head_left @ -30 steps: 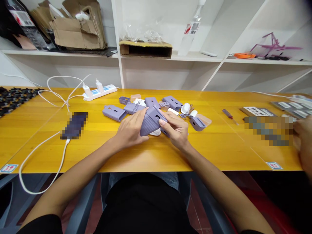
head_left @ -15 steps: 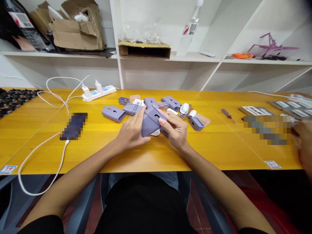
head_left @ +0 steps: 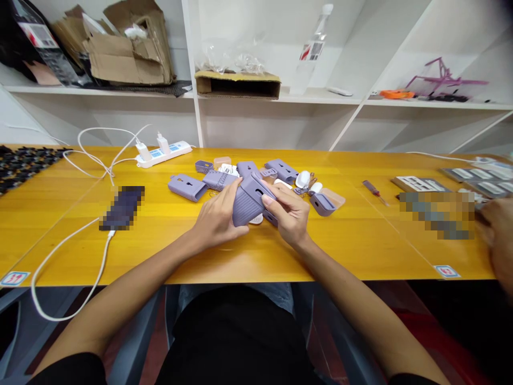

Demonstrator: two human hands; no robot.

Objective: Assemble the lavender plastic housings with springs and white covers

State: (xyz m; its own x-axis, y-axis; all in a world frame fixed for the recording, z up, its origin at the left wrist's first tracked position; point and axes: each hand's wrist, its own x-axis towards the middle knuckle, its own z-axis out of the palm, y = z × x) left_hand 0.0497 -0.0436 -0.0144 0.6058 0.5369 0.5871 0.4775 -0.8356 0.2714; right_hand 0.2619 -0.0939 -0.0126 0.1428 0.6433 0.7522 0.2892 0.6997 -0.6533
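Fingers around purple casing, yellow table

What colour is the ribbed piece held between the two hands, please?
The ribbed piece is muted lavender, best seen in the head view.

Vs. 1 sec ago, the held case is being nudged v. slightly R by the L hand, which is being brought a touch nearer the R hand. The view is being tilted a bit: the bottle is being shown lower & approx. a hair further L, ditto the co-worker's hand; the screwdriver is also being shown slightly L of prev. pos.
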